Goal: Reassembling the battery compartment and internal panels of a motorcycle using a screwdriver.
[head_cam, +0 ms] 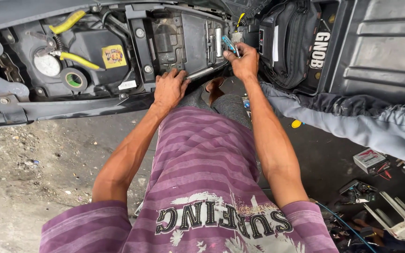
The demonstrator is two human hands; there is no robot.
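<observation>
Screwdriver (229, 45), teal-handled, at 12 o'clock, pinched in the right hand (244, 61) over the scooter's open battery bay (183, 40). It looks light, rigid and thin; best gripped by its handle. Left hand (169, 89) presses flat on the bay's edge, holding nothing.
</observation>
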